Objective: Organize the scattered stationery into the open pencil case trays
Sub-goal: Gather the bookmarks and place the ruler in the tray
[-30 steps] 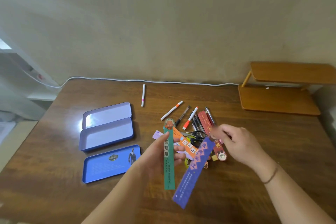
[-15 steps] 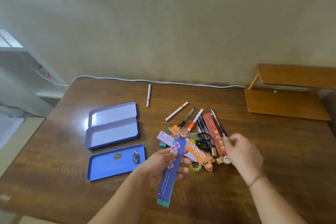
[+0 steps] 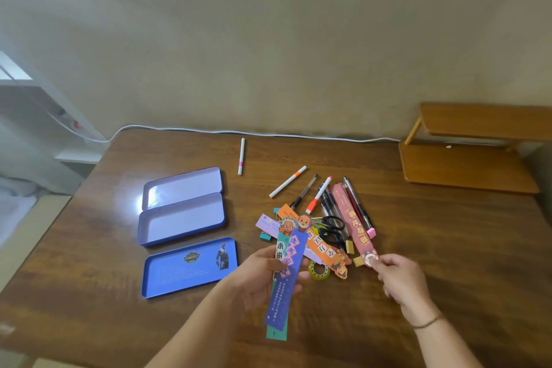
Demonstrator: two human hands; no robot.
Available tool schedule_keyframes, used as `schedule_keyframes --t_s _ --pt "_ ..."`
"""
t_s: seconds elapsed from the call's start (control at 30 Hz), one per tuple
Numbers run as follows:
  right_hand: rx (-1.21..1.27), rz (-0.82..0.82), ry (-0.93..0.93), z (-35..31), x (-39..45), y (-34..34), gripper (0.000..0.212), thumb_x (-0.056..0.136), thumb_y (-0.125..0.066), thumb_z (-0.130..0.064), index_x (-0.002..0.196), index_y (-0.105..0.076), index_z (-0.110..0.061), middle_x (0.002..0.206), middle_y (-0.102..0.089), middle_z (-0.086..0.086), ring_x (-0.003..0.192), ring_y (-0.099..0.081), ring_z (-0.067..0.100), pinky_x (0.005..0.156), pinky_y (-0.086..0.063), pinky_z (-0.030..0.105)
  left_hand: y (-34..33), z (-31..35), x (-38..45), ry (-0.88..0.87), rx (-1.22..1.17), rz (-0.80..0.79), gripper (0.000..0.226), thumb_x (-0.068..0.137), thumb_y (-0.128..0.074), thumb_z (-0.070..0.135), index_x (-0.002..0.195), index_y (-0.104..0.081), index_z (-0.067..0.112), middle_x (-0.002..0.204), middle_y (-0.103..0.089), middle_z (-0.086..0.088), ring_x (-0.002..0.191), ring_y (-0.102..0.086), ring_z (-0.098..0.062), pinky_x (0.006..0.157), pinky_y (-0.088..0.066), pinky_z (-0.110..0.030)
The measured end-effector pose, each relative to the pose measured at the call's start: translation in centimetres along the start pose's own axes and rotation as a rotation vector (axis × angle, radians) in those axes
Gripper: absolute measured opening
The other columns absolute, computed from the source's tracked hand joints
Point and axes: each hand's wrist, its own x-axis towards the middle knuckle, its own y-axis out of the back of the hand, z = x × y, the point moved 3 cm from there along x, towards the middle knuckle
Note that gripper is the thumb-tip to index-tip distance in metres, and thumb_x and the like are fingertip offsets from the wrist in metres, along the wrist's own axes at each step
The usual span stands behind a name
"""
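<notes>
My left hand (image 3: pixel 263 273) holds two bookmarks stacked together, a purple bookmark (image 3: pixel 285 281) over a green bookmark (image 3: pixel 279 334). My right hand (image 3: pixel 398 276) pinches the near end of a red bookmark (image 3: pixel 354 219) that lies on the pile. The pile also holds an orange bookmark (image 3: pixel 324 249), black scissors (image 3: pixel 330 228), several pens (image 3: pixel 355 203), a tape roll (image 3: pixel 319 270) and small erasers. The open lilac pencil case (image 3: pixel 182 206) and a separate blue tray (image 3: pixel 191 267) lie to the left, both empty.
A white pen with a pink band (image 3: pixel 241 156) lies alone near the back. A white cable (image 3: pixel 268 134) runs along the table's far edge. A wooden shelf stand (image 3: pixel 469 152) occupies the right rear corner.
The purple bookmark passed from my right hand onto the green one in my left hand. My right hand then moved to the red bookmark's near end and gripped it.
</notes>
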Motion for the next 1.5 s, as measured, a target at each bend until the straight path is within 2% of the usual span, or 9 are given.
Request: schedule_keyframes --t_s 0.23,0.4,0.57,0.73,0.93,1.13,1.27,1.4,1.5 --pt "-0.035 0.375 0.56 -4.1 -2.9 4.4 0.019 0.092 -0.055 -0.03 0.099 -0.064 -0.014 0.087 -0.065 0.0 0.072 -0.059 0.014 0.052 -0.044 0.022 0.7 0.1 -0.2 0.011 0.0 0.022 0.029 0.1 -0.046 0.008 0.127 -0.054 0.009 0.118 -0.069 -0.018 0.107 -0.067 -0.033 0.089 -0.053 -0.049" --pt "0.197 0.356 0.736 -9.2 -4.7 5.4 0.017 0.092 -0.052 -0.025 0.104 -0.062 -0.017 0.076 -0.065 -0.003 0.068 -0.065 0.01 0.051 -0.052 0.016 0.6 0.3 -0.1 0.038 -0.083 0.003 0.039 0.094 -0.053 0.022 0.129 -0.052 0.004 0.117 -0.069 -0.017 0.103 -0.068 -0.031 0.09 -0.052 -0.048" --pt "0.031 0.272 0.803 -11.5 -4.7 2.5 0.019 0.092 -0.055 -0.027 0.105 -0.065 -0.017 0.082 -0.067 -0.007 0.073 -0.064 0.007 0.051 -0.052 0.018 0.4 0.4 -0.8 0.012 -0.058 -0.092 0.034 0.096 -0.042 0.008 0.127 -0.055 0.005 0.114 -0.067 -0.019 0.096 -0.066 -0.03 0.081 -0.055 -0.041" --pt "0.171 0.316 0.646 -10.6 -2.4 2.3 0.026 0.094 -0.049 -0.035 0.107 -0.063 -0.019 0.093 -0.068 0.0 0.082 -0.066 0.019 0.059 -0.059 0.036 1.8 -0.5 -1.0 0.049 0.019 -0.066 0.039 0.099 -0.035 -0.002 0.134 -0.049 0.01 0.114 -0.065 -0.022 0.099 -0.065 -0.032 0.085 -0.053 -0.045" --pt "0.131 0.055 0.556 -7.9 -2.1 0.5 0.017 0.094 -0.052 -0.027 0.101 -0.066 -0.021 0.074 -0.066 -0.002 0.059 -0.061 0.012 0.046 -0.045 0.023 2.2 -2.8 0.3 0.135 -0.021 0.046 0.041 0.1 -0.039 0.013 0.141 -0.035 0.015 0.103 -0.064 -0.018 0.093 -0.063 -0.03 0.088 -0.05 -0.048" --pt "0.008 -0.113 0.611 -9.2 -3.1 -2.8 0.01 0.092 -0.055 -0.031 0.093 -0.064 -0.027 0.077 -0.066 -0.008 0.063 -0.062 0.001 0.046 -0.045 0.015 0.0 -2.2 1.0 0.125 -0.11 -0.091 0.046 0.101 -0.042 0.037 0.139 -0.039 0.01 0.109 -0.061 -0.013 0.096 -0.059 -0.024 0.096 -0.045 -0.042" --pt "-0.07 -0.108 0.702 -11.2 -3.2 -4.9 0.006 0.092 -0.061 -0.025 0.093 -0.066 -0.026 0.078 -0.064 -0.016 0.067 -0.06 -0.002 0.055 -0.044 0.013 -1.1 -1.7 0.6 0.04 0.032 -0.13 0.03 0.101 -0.044 0.013 0.129 -0.052 0.005 0.115 -0.065 -0.018 0.103 -0.064 -0.028 0.104 -0.042 -0.051" --pt "-0.022 -0.055 0.68 -9.8 -3.8 -5.4 0.023 0.088 -0.064 -0.034 0.11 -0.058 -0.029 0.093 -0.058 -0.011 0.073 -0.059 0.005 0.06 -0.05 0.018 -0.8 -1.5 0.5 -0.018 0.063 -0.073 0.029 0.101 -0.038 -0.001 0.128 -0.05 -0.002 0.107 -0.066 -0.019 0.091 -0.066 -0.028 0.092 -0.049 -0.048" --pt "-0.287 -0.033 0.793 -6.2 -6.4 -5.1 0.023 0.088 -0.061 -0.04 0.106 -0.053 -0.028 0.097 -0.052 -0.01 0.08 -0.057 0.007 0.06 -0.042 0.016 0.7 -1.2 0.6 -0.059 -0.003 0.055 0.025 0.1 -0.04 -0.001 0.121 -0.054 0.003 0.106 -0.07 -0.019 0.089 -0.067 -0.029 0.092 -0.051 -0.046"
